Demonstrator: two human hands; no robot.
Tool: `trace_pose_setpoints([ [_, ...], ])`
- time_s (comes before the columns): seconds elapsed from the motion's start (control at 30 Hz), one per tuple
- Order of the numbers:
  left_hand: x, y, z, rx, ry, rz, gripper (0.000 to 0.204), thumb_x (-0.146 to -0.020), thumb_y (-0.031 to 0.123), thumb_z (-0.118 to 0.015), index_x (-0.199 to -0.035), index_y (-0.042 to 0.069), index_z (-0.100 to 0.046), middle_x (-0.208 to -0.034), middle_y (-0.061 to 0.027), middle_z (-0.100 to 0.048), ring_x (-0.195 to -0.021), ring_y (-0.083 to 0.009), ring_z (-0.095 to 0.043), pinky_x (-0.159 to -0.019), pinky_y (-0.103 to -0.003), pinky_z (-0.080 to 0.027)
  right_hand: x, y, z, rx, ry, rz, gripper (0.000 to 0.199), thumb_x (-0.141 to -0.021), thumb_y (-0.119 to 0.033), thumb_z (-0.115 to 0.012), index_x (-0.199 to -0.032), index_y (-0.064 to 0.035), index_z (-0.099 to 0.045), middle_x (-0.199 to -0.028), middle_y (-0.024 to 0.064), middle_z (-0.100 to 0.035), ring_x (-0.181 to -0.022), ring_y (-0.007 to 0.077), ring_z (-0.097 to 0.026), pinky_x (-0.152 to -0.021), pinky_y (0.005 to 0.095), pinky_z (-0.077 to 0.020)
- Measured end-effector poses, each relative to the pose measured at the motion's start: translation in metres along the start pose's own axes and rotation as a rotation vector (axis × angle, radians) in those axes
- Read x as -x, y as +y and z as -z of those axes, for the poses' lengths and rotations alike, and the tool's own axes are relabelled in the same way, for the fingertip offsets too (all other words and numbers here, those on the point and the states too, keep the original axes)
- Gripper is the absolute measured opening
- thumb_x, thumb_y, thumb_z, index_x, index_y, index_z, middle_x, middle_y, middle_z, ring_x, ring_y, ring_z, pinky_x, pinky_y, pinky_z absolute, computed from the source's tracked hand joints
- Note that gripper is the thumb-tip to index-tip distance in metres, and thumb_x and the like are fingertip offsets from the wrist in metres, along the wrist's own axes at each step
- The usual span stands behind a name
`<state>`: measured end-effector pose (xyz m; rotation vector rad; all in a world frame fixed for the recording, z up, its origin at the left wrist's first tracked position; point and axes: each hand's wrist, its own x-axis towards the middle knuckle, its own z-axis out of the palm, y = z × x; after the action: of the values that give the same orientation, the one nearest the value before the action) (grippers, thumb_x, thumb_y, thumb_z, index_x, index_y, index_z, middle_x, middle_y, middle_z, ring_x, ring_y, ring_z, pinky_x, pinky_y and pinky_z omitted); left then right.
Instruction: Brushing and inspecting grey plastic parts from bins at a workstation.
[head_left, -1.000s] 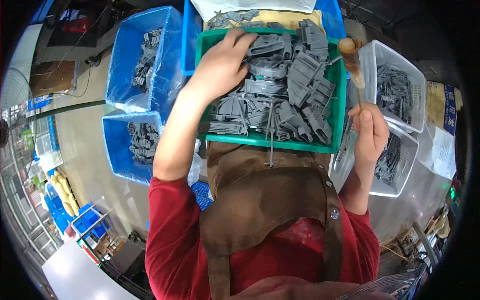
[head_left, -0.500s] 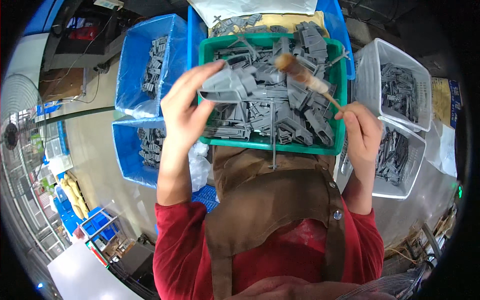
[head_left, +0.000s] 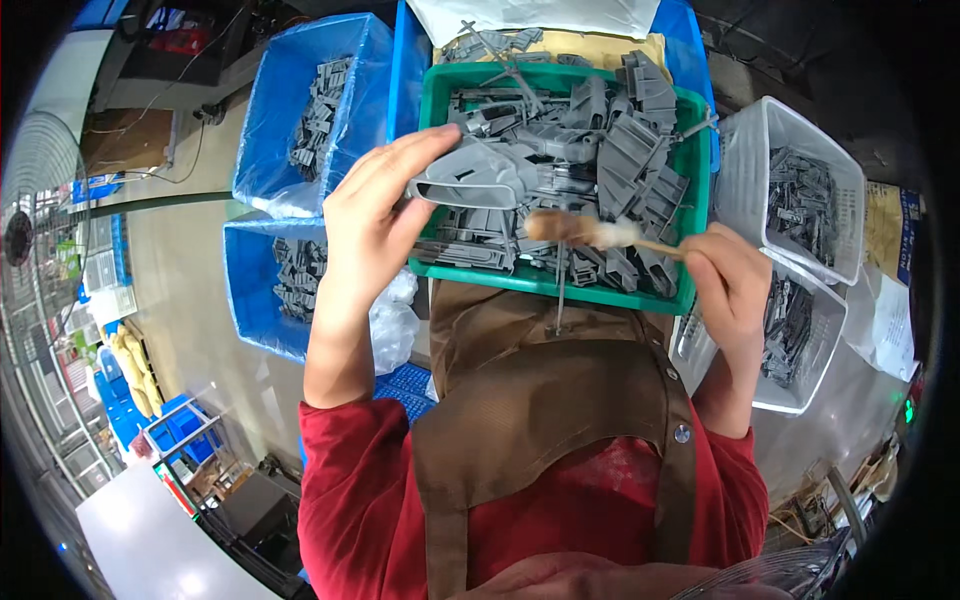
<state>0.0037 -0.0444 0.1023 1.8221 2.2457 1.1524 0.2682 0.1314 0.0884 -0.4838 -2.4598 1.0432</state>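
The left hand (head_left: 375, 215) holds a grey moulded plastic part (head_left: 470, 178) pinched between thumb and extended fingers, lifted just above the left side of a green tray (head_left: 560, 290) heaped with similar grey parts. The right hand (head_left: 730, 285) is closed around the thin stick of a brush (head_left: 580, 230), whose pale, fluffy head points left and sits just beside the held part, over the tray. 2 blue bins (head_left: 250, 170) with more grey parts stand to the left, and 2 white baskets (head_left: 745, 160) of parts stand to the right.
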Motion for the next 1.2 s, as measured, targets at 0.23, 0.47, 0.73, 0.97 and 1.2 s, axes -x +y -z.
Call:
trace_pose_setpoints([
  [0.23,0.004,0.014,0.009,0.026,-0.012,0.121,0.041,-0.068,-0.003,-0.062,-0.108,0.005,-0.061,-0.1,-0.0123,-0.064,-0.09,-0.0268,-0.061,-0.077,-0.031,-0.048,-0.008,0.0,-0.013,-0.045,0.023,0.027,0.005,-0.078,0.0,-0.058,-0.078,0.0046,-0.058,-0.066,0.0124,-0.053,-0.053,0.0232,-0.046,-0.049,0.0306,-0.0357],
  [0.47,0.008,0.017,0.007,0.033,-0.028,0.064,0.031,-0.068,0.005,-0.068,-0.098,0.0,-0.062,-0.084,-0.0133,-0.062,-0.071,-0.0233,-0.061,-0.061,-0.029,-0.047,-0.022,-0.02,-0.026,-0.095,0.049,0.043,0.005,-0.078,-0.001,-0.059,-0.079,0.0032,-0.059,-0.065,0.0111,-0.052,-0.054,0.0224,-0.047,-0.05,0.0307,-0.037],
  [0.73,0.025,0.011,0.004,0.262,-0.051,0.215,0.031,-0.065,0.002,-0.07,-0.095,-0.001,-0.062,-0.08,-0.0093,-0.06,-0.066,-0.0166,-0.055,-0.059,-0.025,-0.043,-0.014,-0.006,-0.027,-0.031,0.281,-0.248,0.008,-0.083,-0.001,-0.053,-0.079,0.004,-0.058,-0.07,0.0107,-0.057,-0.058,0.0174,-0.05,-0.055,0.0269,-0.0408],
  [0.97,0.032,0.01,0.0,-0.133,0.2,-0.078,0.042,-0.056,-0.001,-0.074,-0.097,0.001,-0.063,-0.089,-0.0102,-0.061,-0.08,-0.0243,-0.061,-0.069,-0.03,-0.049,-0.014,-0.014,-0.038,-0.067,0.073,-0.02,0.004,-0.08,0.001,-0.056,-0.079,0.0038,-0.058,-0.072,0.0129,-0.058,-0.06,0.0223,-0.053,-0.057,0.0297,-0.0427],
  [1.2,0.04,-0.003,-0.003,-0.319,0.324,-0.267,0.045,-0.053,0.004,-0.075,-0.097,0.003,-0.065,-0.086,-0.0097,-0.061,-0.068,-0.0211,-0.057,-0.061,-0.031,-0.045,-0.013,-0.02,-0.034,-0.094,0.059,-0.075,0.002,-0.08,0.001,-0.057,-0.079,0.0028,-0.058,-0.071,0.0134,-0.057,-0.061,0.0262,-0.056,-0.058,0.0325,-0.0452],
])
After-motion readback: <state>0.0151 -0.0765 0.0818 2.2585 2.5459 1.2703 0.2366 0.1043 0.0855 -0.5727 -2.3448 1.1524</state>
